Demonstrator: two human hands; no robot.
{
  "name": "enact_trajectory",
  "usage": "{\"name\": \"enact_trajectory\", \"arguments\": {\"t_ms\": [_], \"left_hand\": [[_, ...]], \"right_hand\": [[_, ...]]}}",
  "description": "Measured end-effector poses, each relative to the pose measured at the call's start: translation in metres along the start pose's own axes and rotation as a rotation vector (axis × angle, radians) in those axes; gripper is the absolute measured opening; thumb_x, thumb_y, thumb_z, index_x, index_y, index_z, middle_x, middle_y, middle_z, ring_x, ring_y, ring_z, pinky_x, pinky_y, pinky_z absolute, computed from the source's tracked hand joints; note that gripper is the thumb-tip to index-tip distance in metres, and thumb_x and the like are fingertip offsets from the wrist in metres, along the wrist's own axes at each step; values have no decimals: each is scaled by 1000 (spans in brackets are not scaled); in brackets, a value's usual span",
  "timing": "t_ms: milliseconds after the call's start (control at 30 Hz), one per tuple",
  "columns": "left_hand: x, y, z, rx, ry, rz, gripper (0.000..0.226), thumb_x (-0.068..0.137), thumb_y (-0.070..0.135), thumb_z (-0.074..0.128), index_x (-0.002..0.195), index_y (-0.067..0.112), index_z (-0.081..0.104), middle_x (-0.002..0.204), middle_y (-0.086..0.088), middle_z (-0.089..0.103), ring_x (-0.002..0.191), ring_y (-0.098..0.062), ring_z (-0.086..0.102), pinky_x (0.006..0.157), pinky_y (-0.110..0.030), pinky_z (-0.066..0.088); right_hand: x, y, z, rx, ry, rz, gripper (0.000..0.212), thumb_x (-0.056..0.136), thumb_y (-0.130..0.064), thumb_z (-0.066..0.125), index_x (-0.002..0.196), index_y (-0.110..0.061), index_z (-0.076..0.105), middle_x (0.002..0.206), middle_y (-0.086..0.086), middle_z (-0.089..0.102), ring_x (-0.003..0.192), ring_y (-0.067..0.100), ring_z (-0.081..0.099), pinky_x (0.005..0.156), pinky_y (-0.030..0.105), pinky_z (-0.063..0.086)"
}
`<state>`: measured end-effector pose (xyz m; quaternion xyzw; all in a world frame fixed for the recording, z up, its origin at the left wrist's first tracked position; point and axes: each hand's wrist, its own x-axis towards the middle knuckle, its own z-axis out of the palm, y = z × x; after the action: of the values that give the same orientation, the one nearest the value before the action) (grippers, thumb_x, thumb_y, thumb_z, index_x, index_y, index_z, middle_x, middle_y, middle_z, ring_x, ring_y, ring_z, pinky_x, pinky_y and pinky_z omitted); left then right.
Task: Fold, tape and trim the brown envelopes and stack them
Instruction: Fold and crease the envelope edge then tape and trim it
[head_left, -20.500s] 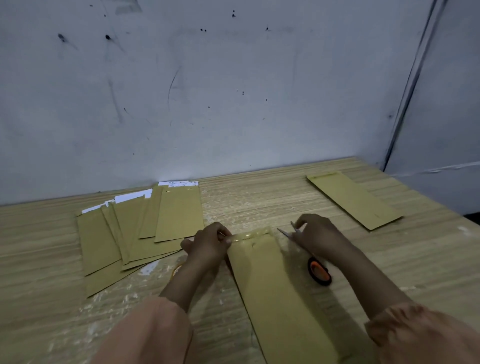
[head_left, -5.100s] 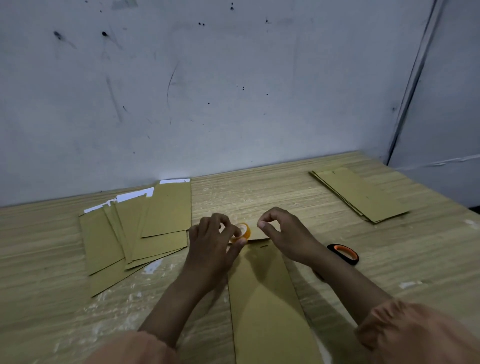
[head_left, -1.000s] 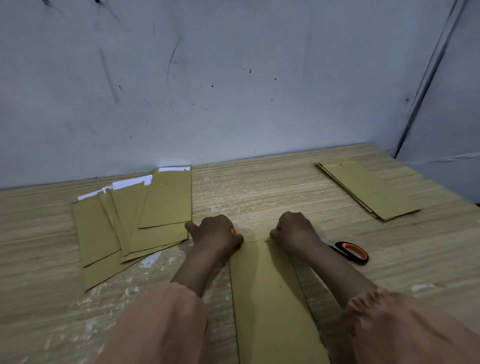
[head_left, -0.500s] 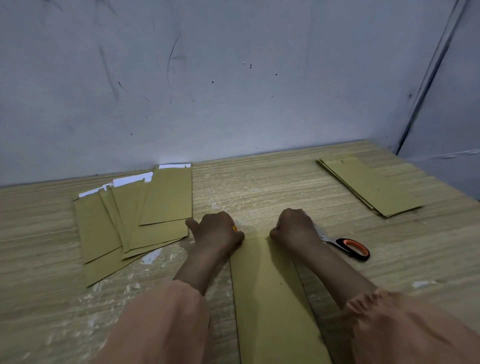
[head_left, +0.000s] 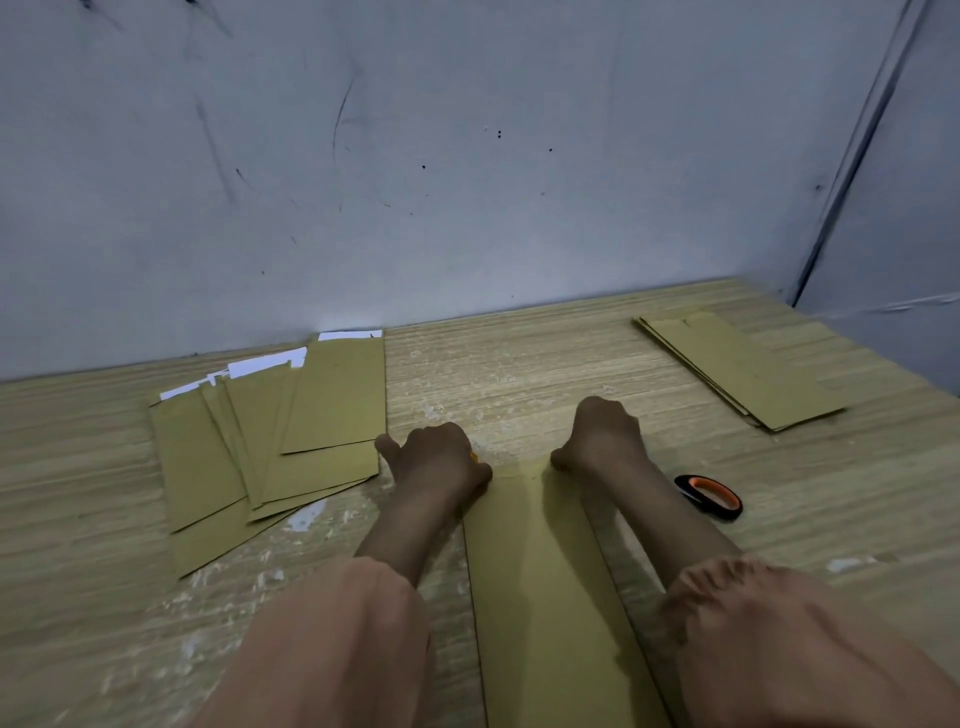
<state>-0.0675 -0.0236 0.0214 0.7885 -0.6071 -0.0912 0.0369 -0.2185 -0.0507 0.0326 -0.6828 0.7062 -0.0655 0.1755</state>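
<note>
A long brown envelope (head_left: 540, 571) lies lengthwise on the wooden table (head_left: 519, 374) in front of me. My left hand (head_left: 439, 462) is curled at its far left corner, and a sliver of the orange tape roll (head_left: 473, 457) shows under the fingers. My right hand (head_left: 602, 436) is curled at the far right corner, knuckles up, pressing on the envelope's top edge. The top edge itself is mostly hidden by both hands. Orange-and-black scissors (head_left: 709, 496) lie on the table just right of my right wrist.
A loose fan of several brown envelopes (head_left: 322, 415) with white flaps showing lies at the left, near the wall. A neat stack of brown envelopes (head_left: 737, 369) sits at the far right. The grey wall (head_left: 467, 208) borders the table's back edge.
Both hands stay pressed at the envelope's top corners, almost unmoved over the last second. Five seconds ago the hands were raised, with the tape roll in view between them.
</note>
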Motion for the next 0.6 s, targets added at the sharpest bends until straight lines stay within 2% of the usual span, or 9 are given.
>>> {"name": "enact_trajectory", "arguments": {"t_ms": [100, 167, 233, 267, 333, 433, 500, 567, 600], "left_hand": [[2, -1, 1, 5, -8, -7, 23, 82, 40, 59, 97, 23, 62, 72, 7, 47, 90, -20, 51, 97, -43, 22], [4, -1, 1, 6, -10, -12, 24, 82, 41, 59, 97, 23, 62, 72, 6, 47, 89, -20, 51, 96, -42, 22], [4, 0, 1, -1, -15, -16, 24, 82, 40, 59, 97, 22, 62, 71, 7, 47, 86, -20, 49, 96, -42, 22], [4, 0, 1, -4, -20, -20, 23, 82, 40, 59, 96, 22, 62, 71, 6, 48, 86, -20, 49, 97, -42, 21], [5, 0, 0, -5, -28, -26, 22, 82, 40, 59, 93, 21, 61, 71, 6, 50, 84, -19, 49, 96, -42, 21], [4, 0, 0, -4, -35, -29, 21, 82, 41, 59, 89, 21, 57, 72, 6, 49, 82, -19, 48, 97, -42, 21], [3, 0, 0, -2, -35, -21, 21, 82, 41, 59, 88, 21, 54, 71, 6, 48, 82, -19, 48, 98, -43, 21], [3, 0, -1, -6, -33, -17, 22, 82, 41, 59, 88, 21, 52, 71, 6, 47, 82, -20, 47, 101, -43, 20], [3, -1, -1, -9, -36, -18, 22, 82, 41, 58, 89, 21, 52, 71, 6, 47, 82, -20, 47, 101, -44, 20]], "right_hand": [[-1, 12, -8, 139, -62, 98, 44, 74, -30, 79, 67, -11, 40, 77, 2, 52, 85, 21, 55, 61, 24, 40], [2, 15, -10, 202, -85, 147, 44, 71, -31, 82, 74, -8, 44, 96, 8, 61, 101, 24, 59, 70, 25, 42], [7, 15, -10, 205, -102, 182, 43, 70, -30, 83, 87, -6, 52, 110, 11, 62, 107, 25, 58, 72, 26, 42], [8, 14, -10, 197, -111, 194, 45, 70, -31, 83, 91, -5, 53, 111, 11, 62, 107, 25, 59, 71, 26, 42], [12, 15, -10, 204, -123, 217, 46, 68, -32, 84, 86, -5, 51, 102, 11, 62, 102, 24, 60, 68, 26, 41], [19, 16, -9, 258, -158, 251, 43, 66, -31, 85, 74, -6, 51, 79, 5, 60, 77, 18, 59, 57, 23, 40], [20, 19, -7, 368, -141, 256, 40, 67, -24, 84, 87, 1, 60, 71, 4, 64, 64, 15, 58, 50, 21, 39], [21, 23, -5, 527, -70, 221, 44, 72, -14, 80, 109, 3, 63, 84, 9, 70, 73, 18, 61, 57, 21, 44], [19, 24, -4, 577, -23, 179, 39, 75, -10, 76, 109, 4, 64, 90, 11, 71, 79, 19, 62, 61, 22, 46]]}}
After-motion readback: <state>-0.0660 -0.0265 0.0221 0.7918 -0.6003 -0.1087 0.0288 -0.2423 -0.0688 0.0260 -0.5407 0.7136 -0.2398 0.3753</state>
